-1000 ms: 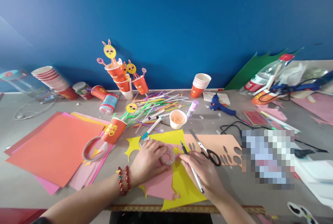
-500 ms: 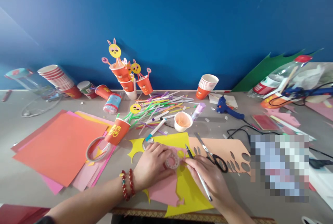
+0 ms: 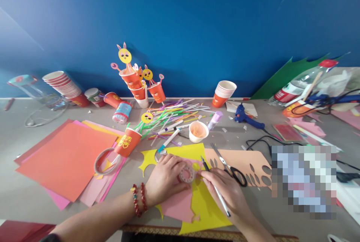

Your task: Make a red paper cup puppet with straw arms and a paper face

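My left hand (image 3: 165,176), with fingers curled, holds a small round ring (image 3: 186,174) with a patterned rim, pink showing through its middle. The ring is over pink paper (image 3: 177,206), which lies on a yellow sheet (image 3: 213,212) with cut edges. Closed on a slim pen (image 3: 221,197), my right hand (image 3: 229,189) is just right of the ring. The pen slants across the fingers, its dark end pointing up and away. My right fingertips are near the ring's edge; whether they also pinch a paper scrap I cannot tell. A small yellow spot (image 3: 196,166) shows between the hands.
Scissors (image 3: 229,165) lie on peach paper (image 3: 253,159) beyond my right hand. Ahead are a white cup (image 3: 198,132), a glue stick (image 3: 215,120) and scattered straws (image 3: 174,112). A blue glue gun (image 3: 247,116) trails a cord. Orange paper (image 3: 64,159) and tape (image 3: 105,161) lie left.
Both hands keep nearly the same position, still holding the ring and the pen. The whole view has shifted very slightly.
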Motion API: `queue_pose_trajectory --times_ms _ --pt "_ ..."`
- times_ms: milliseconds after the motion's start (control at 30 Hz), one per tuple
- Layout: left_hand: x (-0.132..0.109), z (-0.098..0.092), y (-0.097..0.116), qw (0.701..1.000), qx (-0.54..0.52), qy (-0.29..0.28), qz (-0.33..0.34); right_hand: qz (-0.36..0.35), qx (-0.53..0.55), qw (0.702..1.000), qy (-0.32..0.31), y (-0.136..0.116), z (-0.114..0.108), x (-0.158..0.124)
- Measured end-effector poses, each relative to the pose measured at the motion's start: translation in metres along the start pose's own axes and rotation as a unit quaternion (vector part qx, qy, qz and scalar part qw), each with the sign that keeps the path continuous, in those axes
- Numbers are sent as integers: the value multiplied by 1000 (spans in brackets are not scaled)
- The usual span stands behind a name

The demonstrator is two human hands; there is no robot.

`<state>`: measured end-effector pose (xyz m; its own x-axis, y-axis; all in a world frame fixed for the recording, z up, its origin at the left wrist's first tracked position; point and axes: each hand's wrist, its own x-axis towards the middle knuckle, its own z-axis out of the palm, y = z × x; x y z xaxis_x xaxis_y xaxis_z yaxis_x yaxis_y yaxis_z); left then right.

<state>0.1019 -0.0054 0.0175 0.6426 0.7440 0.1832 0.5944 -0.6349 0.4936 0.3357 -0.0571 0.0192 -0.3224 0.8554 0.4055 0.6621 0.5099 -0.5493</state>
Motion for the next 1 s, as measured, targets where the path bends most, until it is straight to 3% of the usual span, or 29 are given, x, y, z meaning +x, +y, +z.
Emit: queue_pose_trajectory --times_ms 833,1000 --pt "2 -3 3 1000 -4 1 -8 -16 18 1000 4 -3 -8 0" --pt "0 1 0 1000 -10 24 -2 76 131 988 -16 -9 -26 12"
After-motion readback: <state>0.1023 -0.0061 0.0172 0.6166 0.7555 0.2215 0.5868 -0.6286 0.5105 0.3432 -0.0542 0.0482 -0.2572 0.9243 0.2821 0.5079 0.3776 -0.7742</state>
